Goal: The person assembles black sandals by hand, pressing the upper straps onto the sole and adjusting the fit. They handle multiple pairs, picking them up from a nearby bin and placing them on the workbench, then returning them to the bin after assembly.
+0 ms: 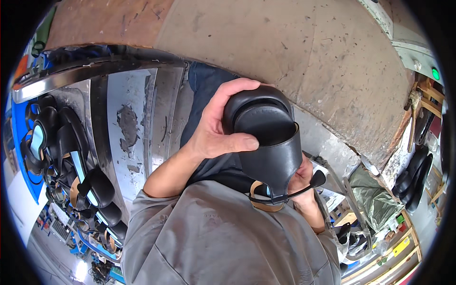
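Fingers (227, 97) of the left hand (216, 128) were curled over the toe of a black leather shoe upper (270, 142), thumb pressed on its rim. The piece was held up near the chest, above the grey shirt (213, 237). Right hand (304, 183) sat mostly hidden behind the upper's lower end; its grip could not be told. Judged step: inspecting or shaping the upper. Next move likely needs a firm two-handed hold. Similar black uppers (90, 185) lined a rack (21, 142) at left.
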`<state>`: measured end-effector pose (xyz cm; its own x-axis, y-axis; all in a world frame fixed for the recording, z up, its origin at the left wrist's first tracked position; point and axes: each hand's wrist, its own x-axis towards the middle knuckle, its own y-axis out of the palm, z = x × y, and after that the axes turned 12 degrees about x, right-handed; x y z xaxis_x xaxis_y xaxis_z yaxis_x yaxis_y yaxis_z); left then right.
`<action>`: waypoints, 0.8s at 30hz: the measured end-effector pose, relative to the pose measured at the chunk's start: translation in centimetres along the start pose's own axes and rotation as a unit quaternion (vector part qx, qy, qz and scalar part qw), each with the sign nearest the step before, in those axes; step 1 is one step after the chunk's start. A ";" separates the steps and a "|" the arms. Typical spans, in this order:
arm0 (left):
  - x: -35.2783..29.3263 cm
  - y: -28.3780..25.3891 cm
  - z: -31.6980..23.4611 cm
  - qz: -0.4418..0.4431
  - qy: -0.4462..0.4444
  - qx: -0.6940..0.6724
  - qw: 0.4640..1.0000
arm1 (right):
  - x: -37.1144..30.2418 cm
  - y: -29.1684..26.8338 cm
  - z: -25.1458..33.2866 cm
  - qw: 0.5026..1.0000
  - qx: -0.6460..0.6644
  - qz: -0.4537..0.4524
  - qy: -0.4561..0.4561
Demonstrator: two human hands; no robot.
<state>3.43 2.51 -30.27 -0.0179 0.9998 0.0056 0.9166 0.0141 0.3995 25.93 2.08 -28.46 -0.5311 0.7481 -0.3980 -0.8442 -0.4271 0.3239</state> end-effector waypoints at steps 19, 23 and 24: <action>0.0 1.0 -0.1 0.007 0.026 0.054 0.998 | -0.3 0.1 0.4 0.998 0.048 -0.025 0.012; -0.4 1.6 -0.6 0.012 0.022 0.065 0.998 | -0.7 -0.2 0.2 1.000 0.022 -0.011 -0.010; -0.5 1.8 -0.8 0.015 0.021 0.072 0.997 | -0.8 -0.2 0.2 0.999 0.025 -0.010 -0.016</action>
<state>4.77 2.04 -28.78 -0.0041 0.9985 0.0550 0.9650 -0.0105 0.2621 26.50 1.68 -28.05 -0.5103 0.7727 -0.3776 -0.8498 -0.3856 0.3594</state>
